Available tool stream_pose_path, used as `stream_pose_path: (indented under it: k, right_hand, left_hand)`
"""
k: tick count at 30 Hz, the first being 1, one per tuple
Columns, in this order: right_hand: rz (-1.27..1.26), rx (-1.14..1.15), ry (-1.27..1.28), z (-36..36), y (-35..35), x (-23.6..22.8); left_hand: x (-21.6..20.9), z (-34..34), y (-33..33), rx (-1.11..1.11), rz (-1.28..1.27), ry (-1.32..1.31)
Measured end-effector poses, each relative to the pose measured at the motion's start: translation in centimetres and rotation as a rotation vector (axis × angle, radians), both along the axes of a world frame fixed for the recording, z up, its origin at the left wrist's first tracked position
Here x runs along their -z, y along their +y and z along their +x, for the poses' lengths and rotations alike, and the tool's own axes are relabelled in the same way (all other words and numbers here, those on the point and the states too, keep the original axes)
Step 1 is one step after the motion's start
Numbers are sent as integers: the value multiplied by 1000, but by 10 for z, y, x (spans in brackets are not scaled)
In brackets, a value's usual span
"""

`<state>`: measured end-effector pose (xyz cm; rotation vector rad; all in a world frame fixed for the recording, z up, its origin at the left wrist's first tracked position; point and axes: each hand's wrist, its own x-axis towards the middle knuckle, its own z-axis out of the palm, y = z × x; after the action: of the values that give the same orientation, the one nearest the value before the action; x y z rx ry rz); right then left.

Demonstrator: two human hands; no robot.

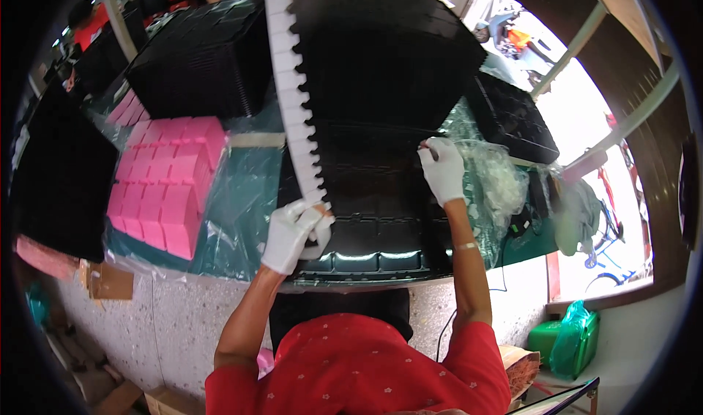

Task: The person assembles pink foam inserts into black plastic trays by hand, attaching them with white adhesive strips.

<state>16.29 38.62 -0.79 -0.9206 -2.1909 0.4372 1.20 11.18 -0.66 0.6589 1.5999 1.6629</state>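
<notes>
My left hand (294,233), in a white glove with bare fingertips showing, pinches the lower end of a long white notched strip (293,93). The strip runs away from me to the top of the view, with square teeth along its right side. Beneath it lies a black moulded plastic tray (366,228) with rows of shallow pockets. My right hand (444,172), gloved too, is over the tray's right side with its fingers curled together. Anything between those fingers is too small to make out.
A tall stack of black trays (381,56) stands behind, another stack (201,63) at far left. Pink foam blocks (165,184) sit on the green table cover (245,188). At right are crumpled clear plastic (498,180) and another black tray (516,118). People work at the back.
</notes>
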Motion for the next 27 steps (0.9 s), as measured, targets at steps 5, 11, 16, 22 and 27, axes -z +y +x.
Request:
stream_pose_path:
  k: [5, 11, 16, 22, 27]
  right_hand:
    - [-536, -496, 175, -5, -124, -28]
    - [-599, -405, 269, -15, -153, -13]
    - [-51, -329, 334, -19, -154, 0]
    - [557, -323, 111, -7, -157, -13]
    - [438, -402, 212, -19, -152, -32]
  left_hand:
    - [-3, 6, 20, -20, 108, -39]
    - [-6, 21, 32, -97, 218, 40]
    - [-12, 20, 33, -22, 119, 26]
    - [-10, -3, 50, -114, 97, 77]
    - [4, -18, 28, -315, 221, -47]
